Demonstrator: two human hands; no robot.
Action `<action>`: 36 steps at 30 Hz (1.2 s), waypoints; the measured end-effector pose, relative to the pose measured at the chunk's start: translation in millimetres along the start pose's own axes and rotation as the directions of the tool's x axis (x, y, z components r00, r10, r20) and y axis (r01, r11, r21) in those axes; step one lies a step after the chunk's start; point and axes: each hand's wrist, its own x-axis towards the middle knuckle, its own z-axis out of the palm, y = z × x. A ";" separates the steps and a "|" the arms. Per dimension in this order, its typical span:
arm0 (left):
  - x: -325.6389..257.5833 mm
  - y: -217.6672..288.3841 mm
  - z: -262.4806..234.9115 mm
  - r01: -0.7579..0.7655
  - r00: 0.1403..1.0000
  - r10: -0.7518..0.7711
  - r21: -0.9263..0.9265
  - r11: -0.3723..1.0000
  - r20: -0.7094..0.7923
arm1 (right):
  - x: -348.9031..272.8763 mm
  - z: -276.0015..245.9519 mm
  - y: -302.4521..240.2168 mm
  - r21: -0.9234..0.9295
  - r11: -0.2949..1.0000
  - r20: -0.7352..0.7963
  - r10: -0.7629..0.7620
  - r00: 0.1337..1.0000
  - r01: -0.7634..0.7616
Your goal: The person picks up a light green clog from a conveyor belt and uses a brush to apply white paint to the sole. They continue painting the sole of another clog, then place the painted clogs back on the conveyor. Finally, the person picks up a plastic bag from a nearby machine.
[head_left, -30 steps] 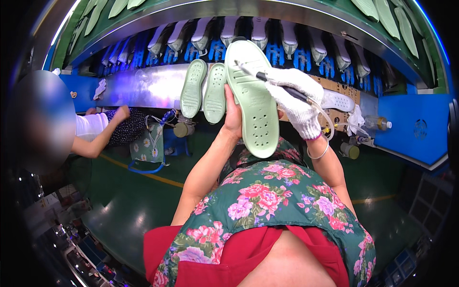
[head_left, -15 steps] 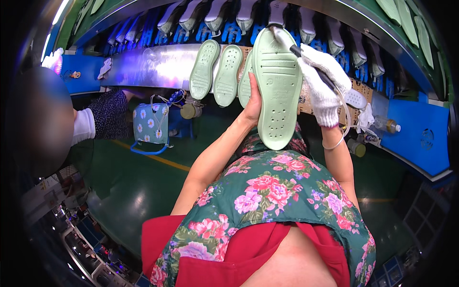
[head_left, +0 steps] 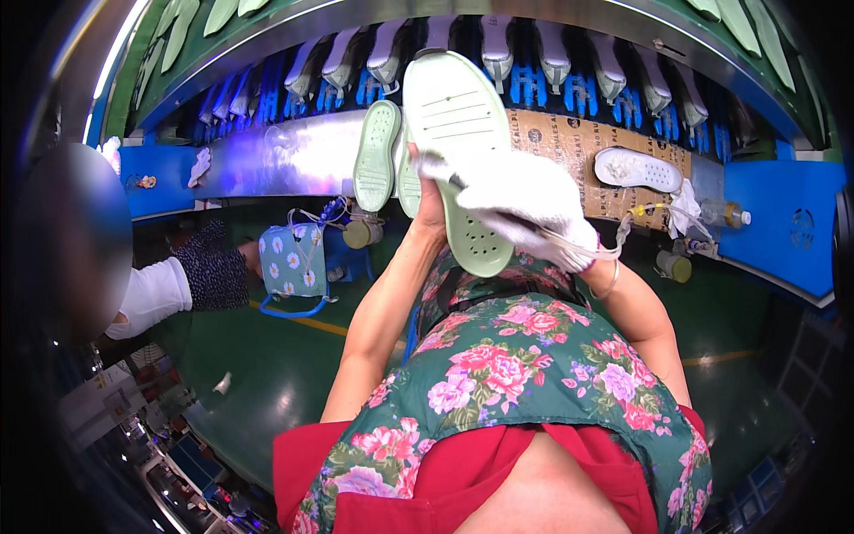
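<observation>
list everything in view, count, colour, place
held sole: 1, pale green, centre
brush: 1, dark-handled, over held sole
bench soles: 2, pale green, left of held sole
metal bench: 1, silver, behind them
cardboard: 1, brown, right on bench
white sole: 1, white, on cardboard
shoe uppers: a row, pale grey, back
blue racks: several, blue, under uppers
upper soles: several, pale green, top corners
bottle: 1, clear, right
crumpled cloth: 1, white, beside bottle
round pots: 2, yellowish, below bench
chair: 1, blue daisy print, left
blue panels: 2, blue, either side
co-worker: 1, white top, left
floor: 1, green, below
apron: 1, green floral, worn
left hand: 1, bare, on held sole
right hand: 1, white-gloved, holding brush
</observation>
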 end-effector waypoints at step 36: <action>63.8 57.7 -42.7 0.164 0.928 -0.078 -0.211 0.964 0.364 | -21.7 21.7 -9.2 0.139 0.990 0.085 -0.049 0.995 0.037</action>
